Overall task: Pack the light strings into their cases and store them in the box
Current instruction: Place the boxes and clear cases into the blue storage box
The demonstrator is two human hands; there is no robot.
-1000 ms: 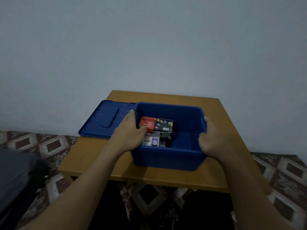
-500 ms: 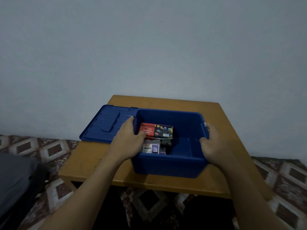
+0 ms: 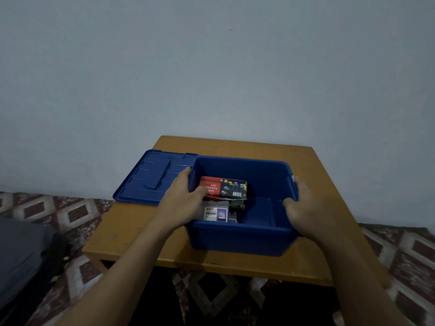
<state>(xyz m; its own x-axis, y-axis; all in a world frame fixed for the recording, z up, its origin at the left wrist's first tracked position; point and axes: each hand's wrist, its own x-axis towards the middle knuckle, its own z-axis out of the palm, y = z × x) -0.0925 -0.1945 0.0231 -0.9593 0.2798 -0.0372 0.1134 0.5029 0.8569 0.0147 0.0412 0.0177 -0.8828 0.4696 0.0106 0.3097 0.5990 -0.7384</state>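
While the left hand (image 3: 186,198) and right hand (image 3: 306,208) clasp the box (image 3: 235,238) by its rim (cases (image 3: 223,188) inside), the lid (image 3: 150,177) lies just left, nearer the left hand.

A small wooden table (image 3: 317,184) stands in front of me, its far edge close to a plain grey wall (image 3: 211,67). A diamond-patterned floor (image 3: 58,212) spreads around it, and something dark grey (image 3: 21,255) lies at my left.
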